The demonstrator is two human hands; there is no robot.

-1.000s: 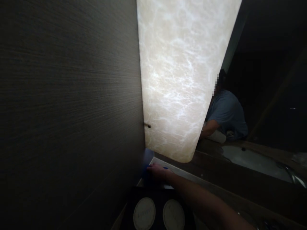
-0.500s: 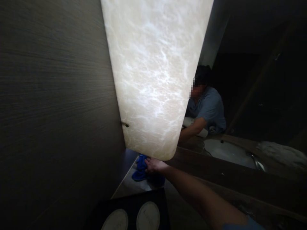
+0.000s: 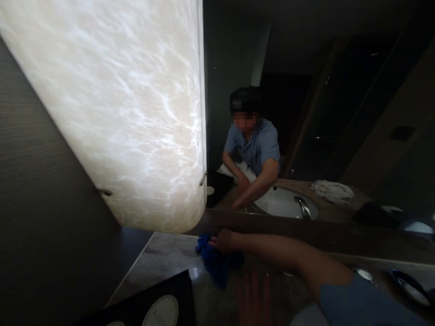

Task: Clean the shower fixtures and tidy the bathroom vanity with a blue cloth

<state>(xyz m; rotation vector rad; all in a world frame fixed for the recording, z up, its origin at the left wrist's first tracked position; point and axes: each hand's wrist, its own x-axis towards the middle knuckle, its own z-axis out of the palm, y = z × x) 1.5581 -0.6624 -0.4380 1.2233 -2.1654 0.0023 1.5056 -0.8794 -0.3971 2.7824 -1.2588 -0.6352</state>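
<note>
My right hand (image 3: 224, 241) reaches in from the right, its fingers closed on a blue cloth (image 3: 215, 262). The bunched cloth rests on the marble counter (image 3: 163, 253) near its back edge, below the glowing lamp panel. Part of the cloth hangs loose toward me. My left hand (image 3: 253, 296) is lower down, over the dark part of the counter. Its fingers are stretched out and slightly apart, with nothing seen in them. Dim light blurs its outline.
A black tray (image 3: 185, 290) with round white items (image 3: 161, 311) lies at the lower left. Above hangs a large lit lamp panel (image 3: 136, 113). A mirror (image 3: 234, 54) reflects a person, a basin and a white towel. A tap (image 3: 364, 274) and a dark-rimmed oval object (image 3: 411, 287) are at right.
The view has swung to the right, showing more mirror. My right hand and the cloth have moved away from the side wall along the counter's back. My left hand has come into view.
</note>
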